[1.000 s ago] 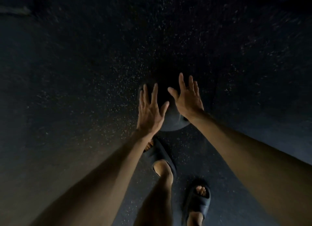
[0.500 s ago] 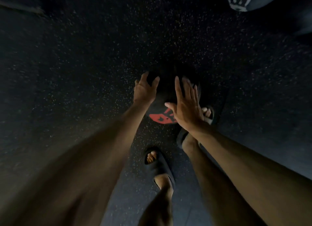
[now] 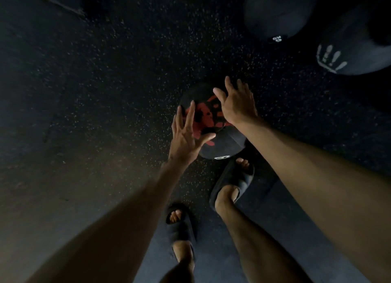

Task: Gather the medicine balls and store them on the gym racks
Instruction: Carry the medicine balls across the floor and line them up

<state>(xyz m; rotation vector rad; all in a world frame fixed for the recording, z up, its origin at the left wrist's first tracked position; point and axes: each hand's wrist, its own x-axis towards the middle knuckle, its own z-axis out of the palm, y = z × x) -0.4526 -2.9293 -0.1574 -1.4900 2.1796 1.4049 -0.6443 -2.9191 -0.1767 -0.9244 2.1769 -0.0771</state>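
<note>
A black medicine ball with a red handprint point(image 3: 208, 122) lies on the dark speckled floor just ahead of my feet. My left hand point(image 3: 186, 134) is at its left side with straight, spread fingers, touching or just above it. My right hand point(image 3: 238, 101) lies over its upper right side, fingers spread and straight. Neither hand curls round the ball. The right part of the ball is hidden under my right wrist.
Two more black medicine balls lie at the top right: one with a small white label point(image 3: 275, 14), one with a white handprint point(image 3: 355, 48). My feet in dark slides point(image 3: 234, 179) point(image 3: 179, 225) stand close behind the ball. The floor is dark rubber matting point(image 3: 95, 92).
The ball has rolled forward and turned, so the red handprint now faces up. Both hands followed it. I stepped forward, and the two other balls have come further into view.
</note>
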